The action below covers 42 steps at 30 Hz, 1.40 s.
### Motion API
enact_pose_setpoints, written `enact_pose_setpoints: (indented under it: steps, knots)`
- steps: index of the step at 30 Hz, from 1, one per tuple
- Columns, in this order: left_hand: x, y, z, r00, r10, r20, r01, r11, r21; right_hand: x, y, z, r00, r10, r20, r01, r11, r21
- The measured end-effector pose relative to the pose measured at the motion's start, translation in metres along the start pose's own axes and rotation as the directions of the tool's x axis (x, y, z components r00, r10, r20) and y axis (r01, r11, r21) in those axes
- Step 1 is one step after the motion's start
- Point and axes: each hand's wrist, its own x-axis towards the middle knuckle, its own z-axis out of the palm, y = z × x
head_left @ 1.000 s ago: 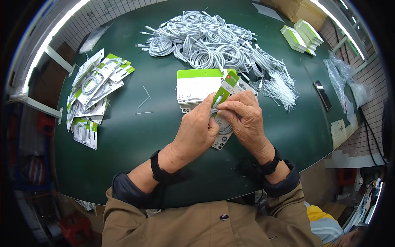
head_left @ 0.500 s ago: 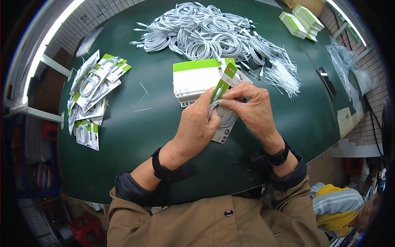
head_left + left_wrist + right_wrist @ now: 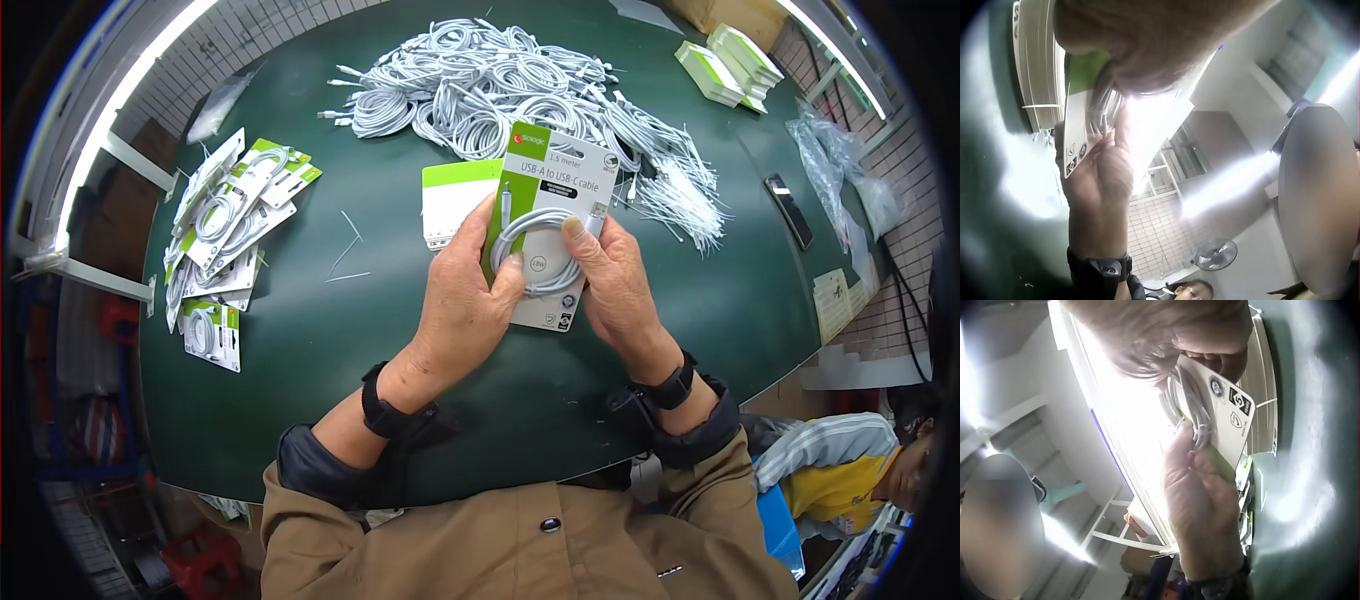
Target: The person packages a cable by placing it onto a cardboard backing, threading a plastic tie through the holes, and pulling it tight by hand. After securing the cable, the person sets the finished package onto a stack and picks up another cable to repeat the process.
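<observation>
A green-and-white package card (image 3: 575, 170), printed "USB-A to USB-C cable", is held up between both hands, its front toward the head camera. Against that front lies a coiled light-grey cable (image 3: 535, 222), one plug at upper left and the other at the right edge. My left hand (image 3: 462, 285) grips the card's left side, thumb on the coil. On the right side my right hand (image 3: 625, 285) holds it too, thumb over the coil near the right plug. Both wrist views show the card's lower part (image 3: 1229, 412) and the coil (image 3: 1104, 106); fingers behind the card are partly hidden.
Behind the card stands a stack of similar cards (image 3: 455, 205). A large heap of coiled cables (image 3: 480, 90) and loose white ties (image 3: 685, 205) lie beyond. Carded cables (image 3: 225, 205) pile at left. At right are card stacks (image 3: 710, 75), a phone (image 3: 789, 211) and plastic bags (image 3: 830, 170).
My right fingers have left their pinch on the cable by the left plug and moved to the card's right side. The card has turned from a slant to face the head camera.
</observation>
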Motion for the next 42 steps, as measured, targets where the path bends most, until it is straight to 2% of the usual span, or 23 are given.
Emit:
enact_pose_setpoints:
  steps: [1, 4, 7, 8, 11, 12, 15, 18, 21, 24, 27, 30, 42]
  knots:
    - [0.001, -0.003, 0.002, 0.999, 0.047, -0.02, -0.047, 0.999, 0.003, -0.001, -0.001, 0.001, 1.0, -0.001, 0.004, 0.0, 1.0, 0.021]
    - [-0.004, 0.011, 0.0, 0.994, -0.102, -0.035, 0.098, 0.992, -0.085, 0.0, -0.005, 0.001, 1.0, -0.004, 0.008, 0.003, 0.998, 0.066]
    - [-0.003, 0.019, -0.004, 0.992, 0.124, -0.005, -0.116, 0.946, 0.301, 0.0, -0.005, -0.002, 1.0, -0.012, -0.003, 0.012, 0.999, 0.038]
    - [-0.002, 0.018, -0.008, 0.957, 0.29, 0.014, -0.252, 0.806, 0.536, 0.0, -0.005, -0.004, 1.0, -0.026, 0.002, 0.026, 1.0, 0.002]
    - [0.001, 0.025, -0.011, 0.877, 0.466, 0.117, -0.401, 0.575, 0.713, 0.0, -0.008, -0.005, 0.999, -0.038, 0.037, 0.042, 0.993, -0.111]
    - [0.004, 0.031, -0.009, 0.891, 0.44, 0.114, -0.383, 0.592, 0.709, -0.002, -0.009, -0.004, 0.998, -0.033, 0.052, 0.041, 0.988, -0.149]
    - [0.008, 0.02, -0.011, 0.865, 0.462, 0.195, -0.455, 0.56, 0.693, -0.007, -0.014, 0.001, 0.989, -0.015, 0.146, 0.056, 0.959, -0.278]
    - [0.008, 0.013, -0.01, 0.843, 0.498, 0.205, -0.484, 0.534, 0.693, -0.009, -0.01, 0.003, 0.986, -0.002, 0.168, 0.055, 0.949, -0.312]
    - [0.01, 0.012, -0.011, 0.842, 0.5, 0.204, -0.493, 0.557, 0.668, -0.01, -0.012, 0.004, 0.984, 0.027, 0.174, 0.014, 0.973, -0.23]
    - [0.008, 0.01, -0.009, 0.847, 0.494, 0.197, -0.493, 0.591, 0.638, -0.01, -0.005, 0.001, 0.987, -0.002, 0.161, 0.035, 0.978, -0.204]
    - [0.009, 0.009, -0.004, 0.843, 0.502, 0.194, -0.506, 0.615, 0.605, -0.013, -0.009, 0.003, 0.997, 0.06, 0.054, -0.045, 0.972, -0.231]
    - [0.009, 0.007, -0.002, 0.841, 0.51, 0.182, -0.516, 0.651, 0.557, -0.014, -0.01, 0.01, 1.0, 0.002, -0.002, -0.003, 0.965, -0.263]
    - [0.009, 0.001, -0.007, 0.86, 0.443, 0.254, -0.51, 0.751, 0.419, -0.014, -0.001, 0.005, 0.999, 0.036, 0.024, -0.03, 0.97, -0.24]
